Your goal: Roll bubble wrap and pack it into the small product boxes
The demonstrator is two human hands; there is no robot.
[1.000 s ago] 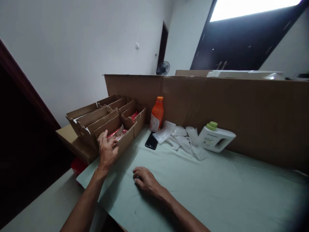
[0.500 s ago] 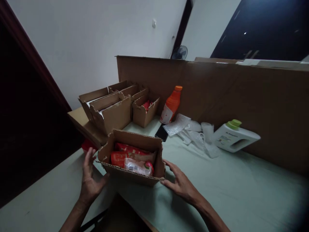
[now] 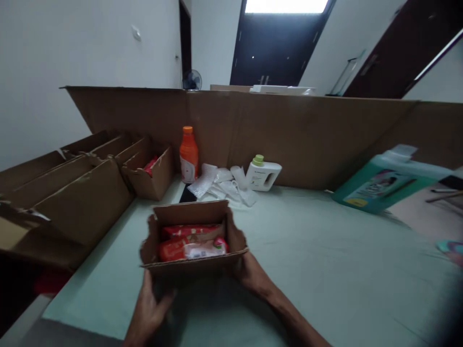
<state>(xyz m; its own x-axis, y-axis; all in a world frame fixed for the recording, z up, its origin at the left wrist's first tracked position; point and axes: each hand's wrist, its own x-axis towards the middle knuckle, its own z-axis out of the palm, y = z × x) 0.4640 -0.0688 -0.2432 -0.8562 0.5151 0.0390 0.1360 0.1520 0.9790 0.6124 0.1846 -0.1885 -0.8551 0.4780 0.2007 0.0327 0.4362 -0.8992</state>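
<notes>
An open cardboard box (image 3: 202, 212) sits in front of me over the pale green table (image 3: 325, 270), its flaps spread. Inside lie red and orange packets (image 3: 181, 248) and a whitish packet. My left hand (image 3: 150, 308) grips the box's near left corner from below. My right hand (image 3: 249, 272) holds the near right side of the same box.
More open cardboard boxes (image 3: 79, 193) line the left side, one with red packets. At the back stand an orange bottle (image 3: 188, 155), bubble wrap (image 3: 220, 180), a dark phone (image 3: 187, 193), a white jug (image 3: 264, 173) and a cardboard wall (image 3: 307, 135). A teal jug (image 3: 383, 180) lies right.
Both hands have closed on the box and brought it toward me and to the middle of the table. My view has swung right, showing the teal jug.
</notes>
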